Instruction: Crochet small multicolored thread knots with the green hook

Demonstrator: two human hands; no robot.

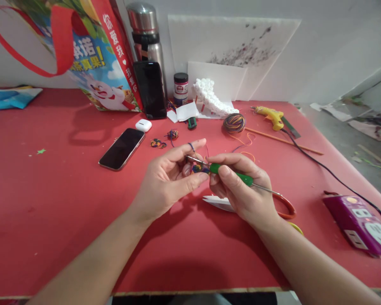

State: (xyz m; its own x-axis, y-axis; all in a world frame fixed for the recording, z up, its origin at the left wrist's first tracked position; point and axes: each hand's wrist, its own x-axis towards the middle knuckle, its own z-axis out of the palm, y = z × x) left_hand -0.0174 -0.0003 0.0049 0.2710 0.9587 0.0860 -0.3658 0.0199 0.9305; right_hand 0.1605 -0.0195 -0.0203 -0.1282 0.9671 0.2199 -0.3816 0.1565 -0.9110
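My right hand (241, 186) is closed round the green handle of a crochet hook (231, 174), whose metal shaft points left to my other hand. Pinched between the thumb and fingers of my left hand (174, 176) is a small multicolored crochet piece (199, 169). Yarn loops over the raised left index finger, and the hook's tip lies close to the piece; whether it is through a stitch I cannot tell. Beneath the right hand lie scissors (220, 202) with orange-red and yellow handles, partly hidden. A ball of variegated yarn (234, 123) sits beyond, with loose strands trailing from it.
Left of the hands are a phone (122, 149), a white earbud case (143, 125) and a small crocheted piece (158, 143). A yellow glue gun (269, 116) and a purple power strip (362, 224) stand right, joined by a cord. A thermos (147, 46) and gift bag (104, 76) rise behind.
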